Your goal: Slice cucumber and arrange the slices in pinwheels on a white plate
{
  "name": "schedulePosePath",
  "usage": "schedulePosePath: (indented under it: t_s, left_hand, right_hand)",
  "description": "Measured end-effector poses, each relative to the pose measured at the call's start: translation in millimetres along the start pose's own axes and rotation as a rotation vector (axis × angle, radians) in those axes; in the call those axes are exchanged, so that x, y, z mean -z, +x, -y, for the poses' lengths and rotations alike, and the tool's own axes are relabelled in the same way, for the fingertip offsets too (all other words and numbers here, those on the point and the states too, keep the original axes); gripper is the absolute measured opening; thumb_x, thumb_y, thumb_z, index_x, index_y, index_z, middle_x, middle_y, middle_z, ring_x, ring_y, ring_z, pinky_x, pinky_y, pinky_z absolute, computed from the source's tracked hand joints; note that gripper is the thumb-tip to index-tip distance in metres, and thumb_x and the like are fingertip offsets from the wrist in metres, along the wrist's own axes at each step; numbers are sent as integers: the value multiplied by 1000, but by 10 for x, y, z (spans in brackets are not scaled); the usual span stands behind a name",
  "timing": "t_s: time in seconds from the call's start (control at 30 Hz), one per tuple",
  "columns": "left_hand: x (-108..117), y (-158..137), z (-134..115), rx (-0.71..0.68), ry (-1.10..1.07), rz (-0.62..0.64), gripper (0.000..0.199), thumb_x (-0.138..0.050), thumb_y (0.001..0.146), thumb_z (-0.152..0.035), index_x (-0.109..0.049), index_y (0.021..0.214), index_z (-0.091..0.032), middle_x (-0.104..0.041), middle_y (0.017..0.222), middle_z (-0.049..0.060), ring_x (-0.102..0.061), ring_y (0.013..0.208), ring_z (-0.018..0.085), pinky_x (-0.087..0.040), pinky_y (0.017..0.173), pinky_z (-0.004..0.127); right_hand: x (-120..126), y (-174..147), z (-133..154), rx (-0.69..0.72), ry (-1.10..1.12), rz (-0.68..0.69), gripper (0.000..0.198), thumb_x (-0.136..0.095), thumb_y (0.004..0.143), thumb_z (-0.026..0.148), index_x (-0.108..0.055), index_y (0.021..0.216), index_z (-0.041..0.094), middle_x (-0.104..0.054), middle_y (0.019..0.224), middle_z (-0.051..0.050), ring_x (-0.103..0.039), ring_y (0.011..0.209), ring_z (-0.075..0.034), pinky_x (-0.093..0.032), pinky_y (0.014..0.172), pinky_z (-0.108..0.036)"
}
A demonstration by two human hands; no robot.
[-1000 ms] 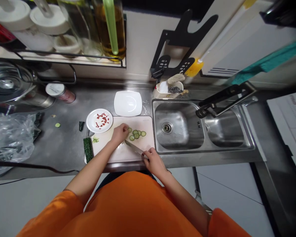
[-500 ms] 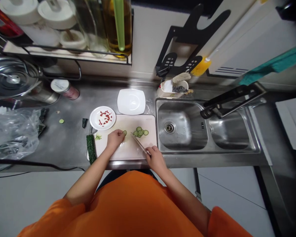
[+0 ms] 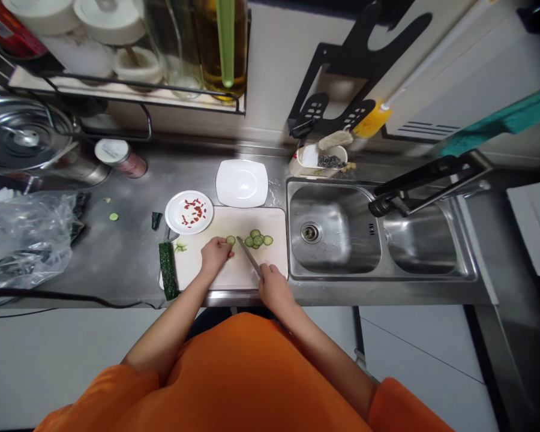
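My left hand [image 3: 215, 257] is closed at the fingertips on a round cucumber slice [image 3: 230, 240], low over the pale cutting board [image 3: 198, 273]. Gripped in my right hand [image 3: 273, 284] is a knife [image 3: 249, 255], its blade slanting up and left, with the tip close to that slice. Right of the tip lies a small cluster of cucumber slices [image 3: 256, 240]. A dark green length of cucumber [image 3: 167, 271] rests along the board's left edge, beside some thin green scraps [image 3: 180, 246]. My right fingers cover the knife's handle.
A white plate with small red pieces [image 3: 169, 214] overlaps the board's upper left corner. Behind the board stands a square white dish [image 3: 242, 183]. The double sink [image 3: 333, 231] adjoins on the right. At left are a plastic bag [image 3: 31, 240], a lidded jar [image 3: 121, 158] and a black cable [image 3: 94, 300].
My left hand and its cucumber slice have shifted slightly right. My right hand has moved a little left with the knife, and the blade stands steeper. The view has shifted slightly.
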State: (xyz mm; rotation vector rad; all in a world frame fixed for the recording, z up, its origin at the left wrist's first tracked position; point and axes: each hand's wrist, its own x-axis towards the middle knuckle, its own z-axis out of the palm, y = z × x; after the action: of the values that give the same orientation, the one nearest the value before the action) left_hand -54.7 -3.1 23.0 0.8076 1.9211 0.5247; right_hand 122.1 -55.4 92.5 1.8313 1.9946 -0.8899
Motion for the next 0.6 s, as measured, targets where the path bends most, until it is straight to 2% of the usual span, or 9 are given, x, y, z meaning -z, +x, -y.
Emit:
schedulePosePath:
  t_s: [0.17,0.27,0.37,0.6]
  left_hand:
    - [61,-9,156,-354,278,-162,35,-61,75,-34,-60,106,-18,-68,84,6,-63,83,21,-46,80,33]
    - [44,12,239,-521,362,-195,36,-59,78,-34,-61,110,-18,-64,100,11,-58,97,24,-44,89,35]
    - [-1,37,291,-575,376,-191,32,-54,82,-33,-63,109,-19,-63,100,11,-56,100,24,-43,91,36]
    - [-26,76,335,-589,376,-196,30,-53,84,-31,-66,108,-19,-64,97,9,-55,98,23,-43,91,35]
  right_hand:
    - [19,49,88,-6,-38,102,34,-35,87,8,-44,119,18,-61,101,-11,-61,92,-20,-41,70,-26]
    - [15,69,112,16,-39,108,38,-33,88,7,-40,123,18,-63,98,-11,-62,93,-20,-42,70,-26]
    - [25,58,151,50,-68,94,38,-32,88,5,-40,123,18,-63,97,-11,-62,94,-21,-43,72,-27]
    - [63,28,275,68,-120,115,38,-31,87,2,-41,120,17,-64,96,-12,-63,93,-21,-44,72,-26]
